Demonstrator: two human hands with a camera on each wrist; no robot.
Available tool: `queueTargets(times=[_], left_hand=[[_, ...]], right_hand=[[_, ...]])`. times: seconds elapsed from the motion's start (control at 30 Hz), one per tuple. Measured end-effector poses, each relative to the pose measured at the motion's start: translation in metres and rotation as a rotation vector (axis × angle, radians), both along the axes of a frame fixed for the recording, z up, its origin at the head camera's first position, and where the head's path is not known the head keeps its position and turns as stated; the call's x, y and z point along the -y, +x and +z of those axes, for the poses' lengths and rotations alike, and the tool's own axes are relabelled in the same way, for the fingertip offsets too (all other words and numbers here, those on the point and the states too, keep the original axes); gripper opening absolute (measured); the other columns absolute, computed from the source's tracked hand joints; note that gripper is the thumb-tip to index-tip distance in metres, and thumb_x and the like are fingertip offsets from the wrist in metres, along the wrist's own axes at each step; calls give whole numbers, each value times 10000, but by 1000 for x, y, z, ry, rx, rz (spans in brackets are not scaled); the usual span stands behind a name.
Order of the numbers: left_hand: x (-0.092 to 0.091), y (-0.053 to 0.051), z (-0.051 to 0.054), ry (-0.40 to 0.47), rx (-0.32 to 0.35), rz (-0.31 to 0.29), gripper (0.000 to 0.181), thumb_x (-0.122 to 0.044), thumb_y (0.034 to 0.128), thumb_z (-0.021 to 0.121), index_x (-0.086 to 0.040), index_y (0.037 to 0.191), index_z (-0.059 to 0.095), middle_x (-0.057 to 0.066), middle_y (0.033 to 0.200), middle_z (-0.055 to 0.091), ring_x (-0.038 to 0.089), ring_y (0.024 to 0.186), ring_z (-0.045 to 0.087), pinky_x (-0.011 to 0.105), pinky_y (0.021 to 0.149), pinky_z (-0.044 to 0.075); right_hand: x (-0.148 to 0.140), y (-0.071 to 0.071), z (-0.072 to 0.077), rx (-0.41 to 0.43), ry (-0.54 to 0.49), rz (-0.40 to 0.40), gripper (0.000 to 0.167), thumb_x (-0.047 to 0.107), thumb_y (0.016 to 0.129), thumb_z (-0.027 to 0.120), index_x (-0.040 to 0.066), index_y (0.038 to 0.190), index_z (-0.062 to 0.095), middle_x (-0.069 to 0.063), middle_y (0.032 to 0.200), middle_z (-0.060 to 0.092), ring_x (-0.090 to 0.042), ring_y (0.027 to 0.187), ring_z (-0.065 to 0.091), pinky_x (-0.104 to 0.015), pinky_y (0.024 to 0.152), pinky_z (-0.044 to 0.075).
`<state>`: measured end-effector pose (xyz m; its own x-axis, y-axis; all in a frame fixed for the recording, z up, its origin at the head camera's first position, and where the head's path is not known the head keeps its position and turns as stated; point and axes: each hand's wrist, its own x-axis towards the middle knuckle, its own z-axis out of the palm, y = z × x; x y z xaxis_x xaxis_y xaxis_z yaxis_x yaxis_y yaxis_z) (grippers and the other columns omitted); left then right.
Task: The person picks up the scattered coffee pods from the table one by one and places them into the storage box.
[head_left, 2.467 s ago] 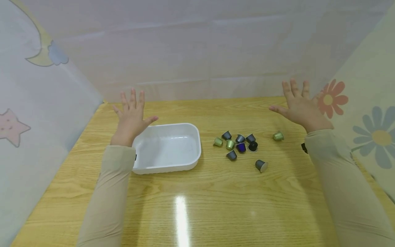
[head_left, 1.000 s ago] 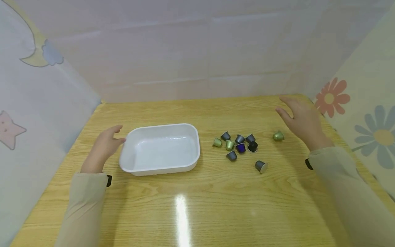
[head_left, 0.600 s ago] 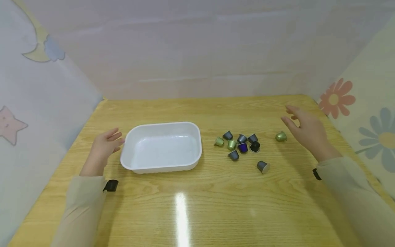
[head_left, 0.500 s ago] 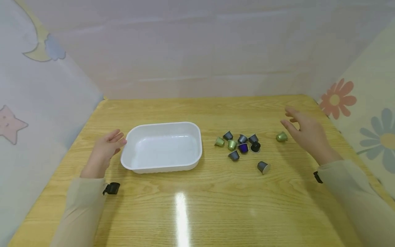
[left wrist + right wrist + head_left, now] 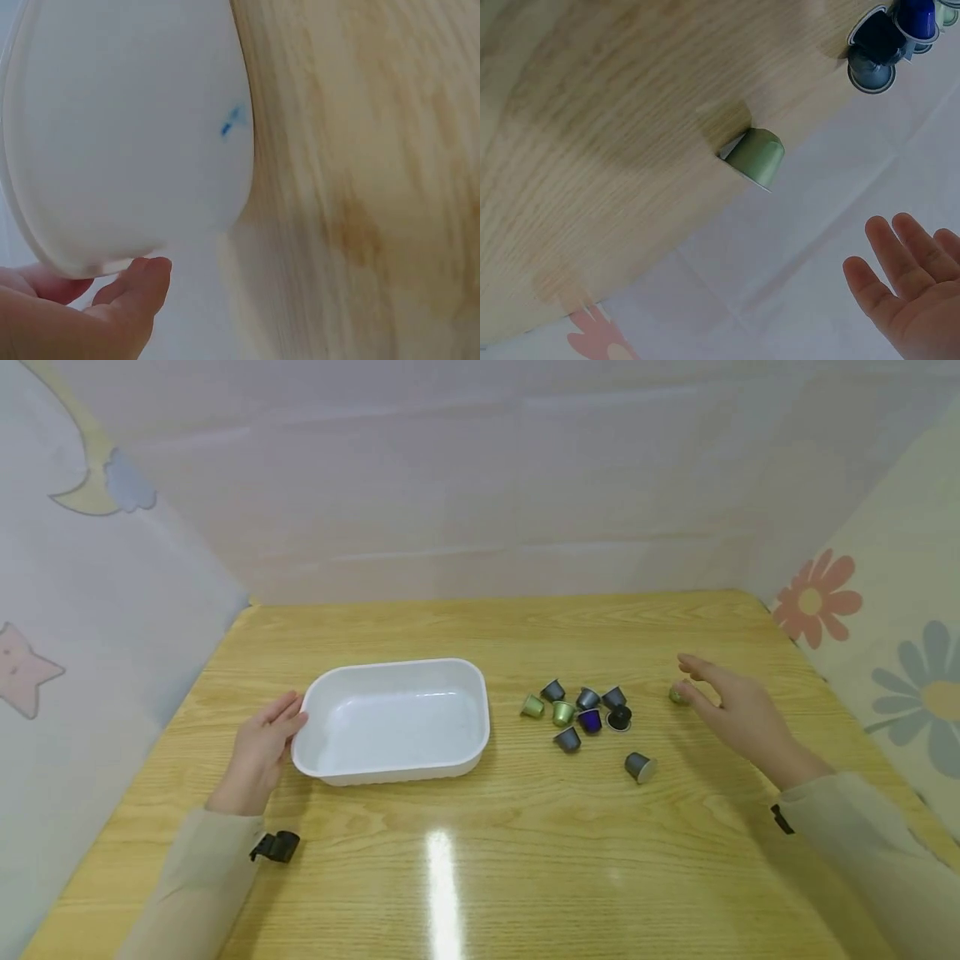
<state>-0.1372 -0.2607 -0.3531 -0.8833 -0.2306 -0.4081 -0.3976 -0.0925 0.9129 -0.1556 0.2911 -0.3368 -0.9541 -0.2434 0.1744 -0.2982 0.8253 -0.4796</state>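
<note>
Yellow wood-grain tabletop (image 5: 540, 852) below pale hanging sheets (image 5: 390, 493), seen in the head view. Left grip (image 5: 262, 747) at the end rim of a white rectangular plastic tray (image 5: 397, 727), probably to steady it; right grip (image 5: 738, 710) wide and unloaded, likely to leave clearance around a green tapered metal capsule (image 5: 677, 695) just beside, partly hidden, apart from the multicoloured capsule cluster (image 5: 590, 721). Left wrist: tray rim at the left grip; whether pinched or merely touched, cannot tell. Right wrist: green capsule lying on its side, apart from the spread right grip.
</note>
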Motion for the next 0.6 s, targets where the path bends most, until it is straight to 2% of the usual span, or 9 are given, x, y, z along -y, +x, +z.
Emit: queueTargets(times=[0.2,0.4,0.6], left_hand=[[-6,0,-2,36,-31,69,581,-53,1025,459,-115,1550,218,45,1575,253,133,1419,269,234,1121,285],[-14,0,-3,21,-77,127,551,-8,1029,402,-64,1543,212,88,1576,248,145,1418,275,210,1105,304],[-18,0,-4,65,-104,174,538,3,1034,348,-43,1545,185,107,1587,219,153,1421,268,213,1105,308]], right_hand=[[-5,8,-11,41,0,55,544,245,1029,522,-34,1468,364,-313,1367,477,-541,1201,442,-645,834,456],[-7,12,-18,174,32,121,645,307,1026,519,30,1535,236,-335,1474,311,-574,1195,431,-709,925,383],[-5,17,-29,171,-2,215,664,264,996,584,26,1527,266,-302,1486,329,-542,1262,388,-698,949,384]])
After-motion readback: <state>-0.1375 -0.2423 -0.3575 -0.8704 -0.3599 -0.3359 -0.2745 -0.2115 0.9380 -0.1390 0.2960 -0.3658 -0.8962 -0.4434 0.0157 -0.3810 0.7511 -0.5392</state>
